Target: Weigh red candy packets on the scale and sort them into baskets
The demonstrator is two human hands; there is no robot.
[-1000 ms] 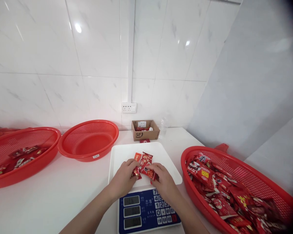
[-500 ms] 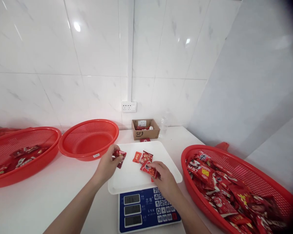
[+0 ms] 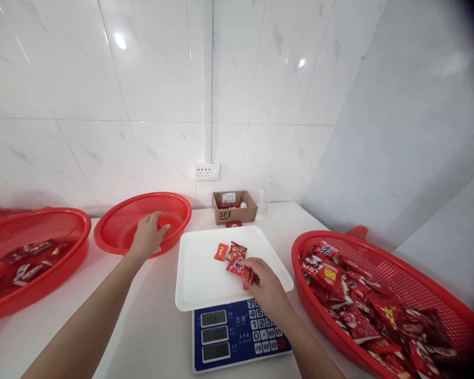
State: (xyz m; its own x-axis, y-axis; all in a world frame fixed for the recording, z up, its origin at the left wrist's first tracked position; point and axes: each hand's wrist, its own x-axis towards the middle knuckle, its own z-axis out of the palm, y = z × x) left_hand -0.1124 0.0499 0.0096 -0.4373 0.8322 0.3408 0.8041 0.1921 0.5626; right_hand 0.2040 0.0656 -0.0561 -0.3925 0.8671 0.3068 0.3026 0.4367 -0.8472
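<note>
My left hand [image 3: 147, 236] is over the near rim of the middle red plastic basket [image 3: 114, 223], its thumb and fingers apart. A small dark-red shape shows by the thumb, too little of it visible to name. On the scale's white tray [image 3: 201, 279], my right hand [image 3: 263, 279] grips a red snack packet [image 3: 237, 267] by its right end. Touching that packet is another red snack packet [image 3: 237, 251], and a smaller orange-red packet [image 3: 221, 251] lies to the left. A sliver of red wrapper shows under my right fingers.
The blue scale panel [image 3: 240, 337] faces me. A basket heaped with red packets [image 3: 359, 305] stands at right; another basket [image 3: 69, 263] with several packets is at left. Behind the tray are a cardboard box [image 3: 237, 213] and a clear plastic bottle [image 3: 264, 202].
My left hand has moved left and away from the tray to the middle basket, taking its red packet off the tray. My right hand stays on its packet.
</note>
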